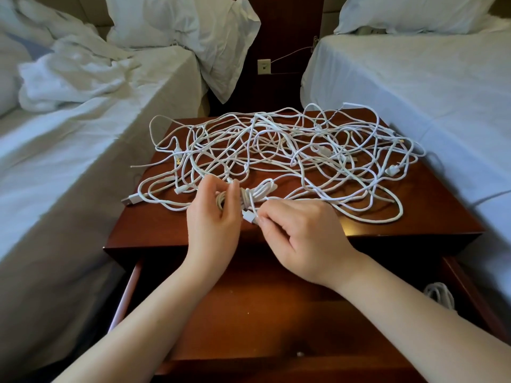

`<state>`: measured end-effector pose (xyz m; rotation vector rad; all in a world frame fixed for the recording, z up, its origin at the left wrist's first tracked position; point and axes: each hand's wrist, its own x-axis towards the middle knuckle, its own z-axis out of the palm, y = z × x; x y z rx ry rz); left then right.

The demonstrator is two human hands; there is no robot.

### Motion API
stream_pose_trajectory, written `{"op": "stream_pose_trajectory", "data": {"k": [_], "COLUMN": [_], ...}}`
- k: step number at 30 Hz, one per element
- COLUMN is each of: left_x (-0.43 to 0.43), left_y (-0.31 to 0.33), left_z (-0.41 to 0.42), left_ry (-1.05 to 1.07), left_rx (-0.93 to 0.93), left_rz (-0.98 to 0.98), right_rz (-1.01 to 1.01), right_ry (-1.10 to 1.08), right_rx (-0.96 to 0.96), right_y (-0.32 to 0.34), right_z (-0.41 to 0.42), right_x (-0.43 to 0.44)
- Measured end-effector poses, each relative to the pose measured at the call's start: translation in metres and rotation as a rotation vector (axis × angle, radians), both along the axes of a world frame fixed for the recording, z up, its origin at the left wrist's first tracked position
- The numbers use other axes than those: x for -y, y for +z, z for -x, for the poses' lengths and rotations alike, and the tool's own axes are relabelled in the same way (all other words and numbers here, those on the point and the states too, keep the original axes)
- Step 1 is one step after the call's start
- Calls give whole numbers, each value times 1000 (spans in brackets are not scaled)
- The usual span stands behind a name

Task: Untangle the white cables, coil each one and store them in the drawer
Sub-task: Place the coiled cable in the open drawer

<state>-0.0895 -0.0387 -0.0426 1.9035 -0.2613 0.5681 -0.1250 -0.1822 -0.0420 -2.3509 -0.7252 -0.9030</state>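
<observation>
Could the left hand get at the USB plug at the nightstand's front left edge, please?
Probably yes: the USB plug lies uncovered, left of the left hand, though that hand is holding a coiled cable.

No readable text, label or number anywhere.

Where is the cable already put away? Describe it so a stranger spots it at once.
Start at the wooden nightstand between the two beds and look down to its open drawer. By the drawer's right side lies a white coiled cable, just beyond the right forearm; unlike the tangle on top, it is wound and alone.
</observation>
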Motion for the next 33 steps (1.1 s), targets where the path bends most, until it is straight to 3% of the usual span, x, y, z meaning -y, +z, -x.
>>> {"op": "stream_pose_trajectory", "data": {"k": [4, 10, 15, 23, 28, 31, 33], "left_x": [-1, -1, -4, -6, -7, -7, -6], "left_y": [2, 8, 16, 18, 20, 20, 19], "left_z": [0, 1, 3, -2, -2, -3, -1], "left_ry": [-90, -330, -596, -567, -548, -492, -439], "left_rx": [-57, -227, -383, -548, -658, -663, -561], "left_rz": [173, 404, 496, 373, 287, 208, 90], "right_rz": [-28, -441, -577, -465, -220, -226, -245], "right_ry": [-7, 69, 114, -8, 33, 38, 38], "right_rx": [-52, -364, -373, -266, -201, -226, -242], "right_y": [-9, -7, 1, -1, -4, -5, -6], "right_z": [-6, -14, -15, -14, -15, -17, -17], "right_x": [-2, 9, 17, 19, 23, 23, 22]}}
